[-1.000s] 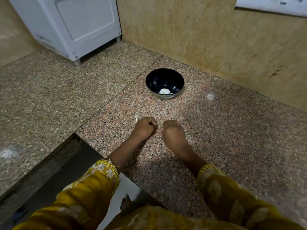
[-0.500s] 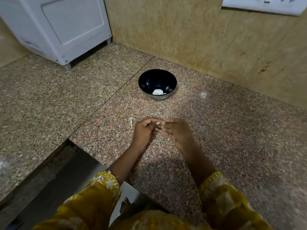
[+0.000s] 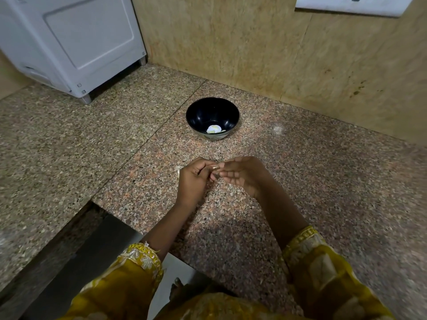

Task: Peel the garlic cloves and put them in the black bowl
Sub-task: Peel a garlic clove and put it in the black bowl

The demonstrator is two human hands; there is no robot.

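1. On my feed the garlic clove (image 3: 215, 168) was a small tan piece held above the middle of the surface (image 3: 323, 181), between the two hands and not touching the stone.
2. The left hand (image 3: 194, 179) had its fingers curled in tight and pinched the clove from its side, knuckles toward the camera.
3. The right hand (image 3: 245, 175) met it from the other side. Thumb and forefinger nipped the same clove, while the other fingers lay loosely stretched below it.
4. I could not tell how much skin was on the clove; it was too small in my view.
5. A pale scrap of skin (image 3: 179, 169) lay on the surface just beside the left hand, on its outer side.
6. The black bowl (image 3: 203, 113) stood upright beyond the hands, toward the far edge of the surface and apart from them. Pale peeled pieces (image 3: 213, 129) lay on its bottom.
7. A thin seam (image 3: 161, 125) ran slantwise across the surface, passing to the left of the bowl.
8. Beige wall (image 3: 254, 42) panels rose along the far edge, with a white plate (image 3: 351, 5) fixed high near the right corner of my view.
9. A white appliance (image 3: 80, 38) stood on short feet at the far-left corner of the surface.
10. Yellow embroidered sleeves covered both forearms, the left sleeve (image 3: 134, 269) and the right sleeve (image 3: 323, 269), at the near edge.
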